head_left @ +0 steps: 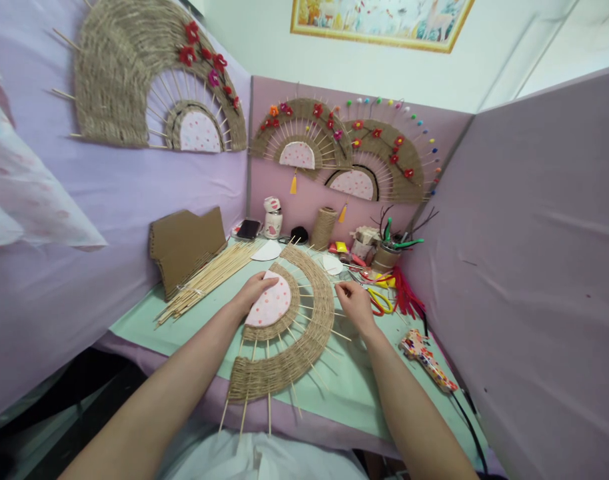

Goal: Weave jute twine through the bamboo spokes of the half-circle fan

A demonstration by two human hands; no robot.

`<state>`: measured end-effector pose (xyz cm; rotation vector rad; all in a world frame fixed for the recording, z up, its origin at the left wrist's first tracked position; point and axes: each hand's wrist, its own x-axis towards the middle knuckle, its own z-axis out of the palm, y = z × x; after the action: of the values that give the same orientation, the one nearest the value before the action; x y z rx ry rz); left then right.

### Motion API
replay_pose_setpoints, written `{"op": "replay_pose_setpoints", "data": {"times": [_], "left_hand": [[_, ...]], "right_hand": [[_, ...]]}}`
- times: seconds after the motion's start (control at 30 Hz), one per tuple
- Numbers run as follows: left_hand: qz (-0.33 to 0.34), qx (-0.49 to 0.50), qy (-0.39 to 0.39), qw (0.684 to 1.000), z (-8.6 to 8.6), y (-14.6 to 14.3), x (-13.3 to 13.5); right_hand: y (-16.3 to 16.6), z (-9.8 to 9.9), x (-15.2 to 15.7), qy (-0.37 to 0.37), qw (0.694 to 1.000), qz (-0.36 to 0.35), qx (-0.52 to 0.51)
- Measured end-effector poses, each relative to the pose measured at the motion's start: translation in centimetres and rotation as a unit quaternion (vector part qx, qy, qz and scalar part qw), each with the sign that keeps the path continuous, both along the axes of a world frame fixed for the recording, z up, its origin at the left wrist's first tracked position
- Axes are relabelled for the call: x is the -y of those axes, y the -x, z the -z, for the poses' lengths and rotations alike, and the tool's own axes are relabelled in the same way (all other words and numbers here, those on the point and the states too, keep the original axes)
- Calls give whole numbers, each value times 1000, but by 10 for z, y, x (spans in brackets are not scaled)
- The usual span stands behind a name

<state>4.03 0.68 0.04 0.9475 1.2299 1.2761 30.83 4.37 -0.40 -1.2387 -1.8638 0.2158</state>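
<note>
A half-round woven twine fan lies tilted over the table's front part, thin bamboo sticks spreading out from it. Its inner half disc is white with pink dots. My left hand grips the fan at this disc, thumb on top and the other fingers hidden underneath. Beside the fan's outer right edge, my right hand is closed in a pinch close to a stick's tip. Whatever is between those fingertips is too small to make out.
Bamboo sticks and brown cardboard lie at left. Behind stand a twine spool and a white bottle. At right are yellow-handled scissors, red strands and a flowered glue gun with its cord. Finished fans hang on the partition.
</note>
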Motion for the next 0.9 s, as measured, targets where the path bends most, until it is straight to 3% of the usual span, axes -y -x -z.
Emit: {"op": "replay_pose_setpoints", "data": {"times": [0.3,0.63,0.77,0.9], "left_hand": [[-23,14,3,1000,1,1,-4],[-43,48,2,998,3,3,-6],[-54,73,10,996,1,4,-6],[-51,83,19,995,-2,4,-4]], "right_hand": [[-2,0,0,-33,999,15,36],[0,-1,2,-30,999,-16,-21],[1,-5,3,9,995,-27,-91],[1,-6,0,100,973,-57,-200]]}}
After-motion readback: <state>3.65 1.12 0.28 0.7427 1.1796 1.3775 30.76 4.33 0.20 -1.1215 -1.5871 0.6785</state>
